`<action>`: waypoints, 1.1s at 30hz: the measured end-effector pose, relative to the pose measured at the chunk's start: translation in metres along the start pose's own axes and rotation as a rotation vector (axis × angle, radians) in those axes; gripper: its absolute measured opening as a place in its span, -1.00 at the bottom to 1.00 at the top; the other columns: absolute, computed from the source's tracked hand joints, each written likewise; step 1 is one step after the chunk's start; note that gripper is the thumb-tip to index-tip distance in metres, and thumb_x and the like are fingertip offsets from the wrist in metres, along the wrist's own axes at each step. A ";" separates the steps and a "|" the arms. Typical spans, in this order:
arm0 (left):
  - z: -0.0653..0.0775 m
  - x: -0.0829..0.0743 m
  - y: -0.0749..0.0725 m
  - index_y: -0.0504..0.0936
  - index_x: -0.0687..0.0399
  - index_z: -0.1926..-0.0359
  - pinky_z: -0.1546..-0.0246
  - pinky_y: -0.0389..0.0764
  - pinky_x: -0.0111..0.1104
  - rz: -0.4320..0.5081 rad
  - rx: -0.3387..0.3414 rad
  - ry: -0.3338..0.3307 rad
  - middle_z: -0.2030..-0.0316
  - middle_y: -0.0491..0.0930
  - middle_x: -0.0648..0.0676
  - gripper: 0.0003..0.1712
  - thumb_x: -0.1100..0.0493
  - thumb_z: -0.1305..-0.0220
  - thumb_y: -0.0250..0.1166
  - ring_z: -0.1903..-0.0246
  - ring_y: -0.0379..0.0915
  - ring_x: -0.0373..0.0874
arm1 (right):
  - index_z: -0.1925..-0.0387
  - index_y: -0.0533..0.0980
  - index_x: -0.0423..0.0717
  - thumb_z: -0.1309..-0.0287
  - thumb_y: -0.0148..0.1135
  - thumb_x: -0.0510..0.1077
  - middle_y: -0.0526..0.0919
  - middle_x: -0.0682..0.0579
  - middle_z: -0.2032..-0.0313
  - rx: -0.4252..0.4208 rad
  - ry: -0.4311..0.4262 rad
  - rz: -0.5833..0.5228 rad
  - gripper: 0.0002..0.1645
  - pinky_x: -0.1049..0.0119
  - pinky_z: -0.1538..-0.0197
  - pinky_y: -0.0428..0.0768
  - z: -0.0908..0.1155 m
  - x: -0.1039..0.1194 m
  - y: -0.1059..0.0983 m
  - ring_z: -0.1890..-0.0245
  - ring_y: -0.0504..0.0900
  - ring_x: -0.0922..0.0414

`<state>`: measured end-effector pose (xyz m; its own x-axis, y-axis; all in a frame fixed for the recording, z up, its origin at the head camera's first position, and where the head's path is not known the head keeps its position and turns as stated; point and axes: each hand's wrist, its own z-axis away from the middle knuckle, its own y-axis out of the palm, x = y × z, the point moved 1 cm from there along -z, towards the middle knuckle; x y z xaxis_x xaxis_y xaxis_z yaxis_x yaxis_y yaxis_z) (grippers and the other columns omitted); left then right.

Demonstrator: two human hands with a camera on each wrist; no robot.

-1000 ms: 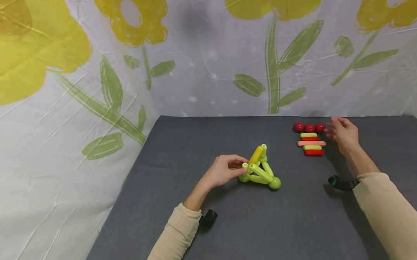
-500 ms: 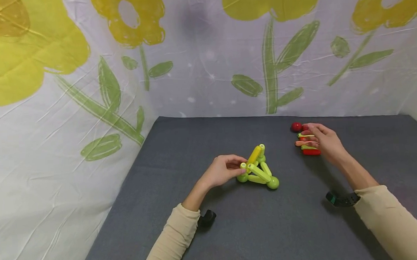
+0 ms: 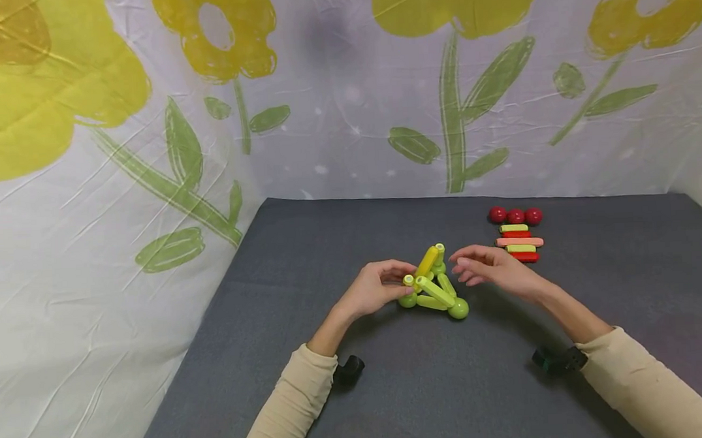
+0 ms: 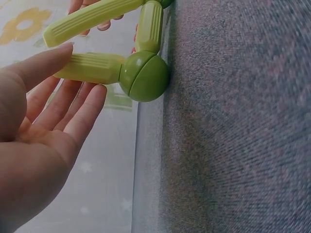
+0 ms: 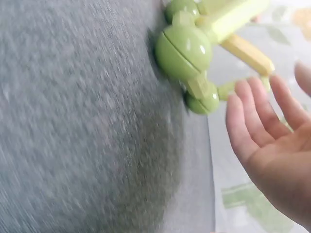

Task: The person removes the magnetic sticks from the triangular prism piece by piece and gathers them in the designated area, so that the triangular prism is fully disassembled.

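A: Start with the largest item and work down.

B: The grey desk (image 3: 429,385) carries everything under review. The change is in the right hand (image 3: 494,268): it has left the red balls in the far right part of the desk and come in beside the green frame (image 3: 436,292).

A: State of that hand?

B: Fingers relaxed and loosely extended, nothing seen in them. A gap separates the fingertips from the frame.

A: And the left hand (image 3: 374,288)?

B: Same place as before, thumb and fingers pinching an upright stick (image 4: 92,67) at the frame's left corner.

A: Condition of the frame?

B: It stands near the middle of the desk, no alteration noted. One yellow stick (image 3: 427,261) leans up among the green ones; green balls (image 3: 458,308) sit at its corners.

A: Smaller stock?

B: One pink stick (image 3: 519,242), two red sticks (image 3: 524,257) and two pale green sticks (image 3: 521,249), stacked in a row. Beyond them, three red balls (image 3: 515,217). Count unchanged.

A: Meaning for the work?

B: In my judgement, attention is now on the frame, with no loose piece added.
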<state>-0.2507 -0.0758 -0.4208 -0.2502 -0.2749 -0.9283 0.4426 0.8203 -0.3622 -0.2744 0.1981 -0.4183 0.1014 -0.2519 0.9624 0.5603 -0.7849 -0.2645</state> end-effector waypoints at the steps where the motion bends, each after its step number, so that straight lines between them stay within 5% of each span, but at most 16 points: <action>1: 0.002 -0.005 0.000 0.58 0.27 -0.08 0.14 0.57 -0.36 -0.003 -0.001 -0.002 0.04 0.59 0.17 -0.59 0.38 -0.17 0.35 0.05 0.53 -0.03 | -0.20 0.30 -0.42 -0.41 0.04 -0.10 0.47 -0.38 -0.03 0.027 -0.008 0.020 -0.48 0.12 0.00 0.56 0.000 0.000 0.003 0.05 0.55 -0.14; 6: 0.011 -0.030 0.000 0.53 0.42 -0.07 0.12 0.57 -0.36 0.007 -0.007 0.013 0.03 0.57 0.28 -0.58 0.49 -0.15 0.30 0.02 0.51 0.11 | -0.15 0.36 -0.44 -0.27 0.21 -0.24 0.51 -0.32 0.03 0.133 -0.131 0.112 -0.50 0.23 0.05 0.58 0.000 -0.004 0.014 0.08 0.56 0.03; 18: 0.009 -0.022 0.002 0.48 0.45 -0.11 0.11 0.57 -0.38 0.053 -0.015 0.064 0.03 0.55 0.32 -0.52 0.56 -0.13 0.27 0.01 0.51 0.14 | -0.05 0.52 -0.24 -0.08 0.35 -0.34 0.62 0.03 0.17 0.157 -0.251 0.392 -0.56 0.24 0.14 0.61 0.001 0.001 0.035 0.20 0.62 0.11; 30: 0.011 -0.028 0.000 0.52 0.47 -0.06 0.19 0.58 -0.42 -0.024 0.004 0.090 0.11 0.59 0.32 -0.58 0.51 -0.13 0.31 0.11 0.55 0.13 | 0.05 0.53 -0.11 -0.04 0.35 -0.40 0.60 0.06 0.13 0.128 -0.267 0.421 -0.60 0.20 0.09 0.60 -0.004 -0.001 0.034 0.16 0.62 0.14; 33: 0.006 -0.017 -0.001 0.52 0.46 -0.07 0.18 0.58 -0.42 -0.026 0.017 0.084 0.10 0.58 0.32 -0.56 0.49 -0.13 0.31 0.09 0.54 0.14 | 0.07 0.51 -0.10 -0.03 0.37 -0.40 0.59 0.05 0.13 0.122 -0.274 0.412 -0.59 0.18 0.09 0.60 -0.005 -0.001 0.034 0.15 0.63 0.13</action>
<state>-0.2418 -0.0746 -0.4056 -0.3325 -0.2523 -0.9087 0.4496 0.8046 -0.3879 -0.2597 0.1690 -0.4284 0.5372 -0.3558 0.7647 0.5187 -0.5756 -0.6322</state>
